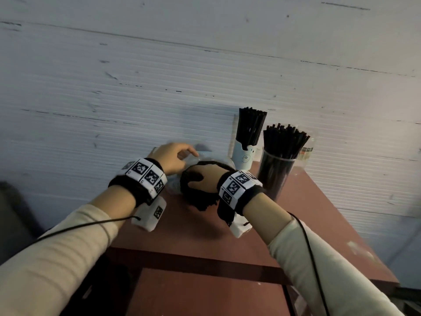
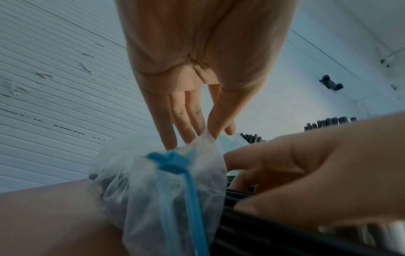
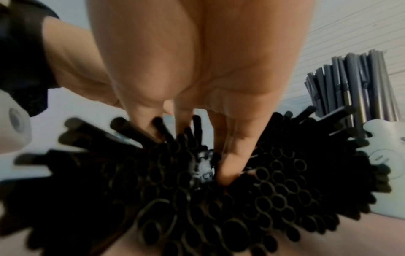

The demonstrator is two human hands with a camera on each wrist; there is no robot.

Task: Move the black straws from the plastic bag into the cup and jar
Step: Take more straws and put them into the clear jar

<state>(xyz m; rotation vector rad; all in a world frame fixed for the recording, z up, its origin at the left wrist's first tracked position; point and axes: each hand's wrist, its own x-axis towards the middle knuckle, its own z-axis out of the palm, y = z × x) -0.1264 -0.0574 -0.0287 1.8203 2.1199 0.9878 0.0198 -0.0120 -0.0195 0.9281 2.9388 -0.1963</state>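
Note:
A clear plastic bag with a blue tie lies on the red-brown table, and a thick bundle of black straws sticks out of it. My left hand pinches the bag's gathered end between thumb and forefinger; the head view shows that left hand behind the bundle. My right hand grips the straws from above, its fingers dug in among the open ends. The white paper cup and clear jar stand to the right, both packed with upright straws.
A white ribbed wall stands right behind the table. The table's right edge runs close past the jar, and its near edge drops to a lower brown panel. Cables trail from both wrist bands.

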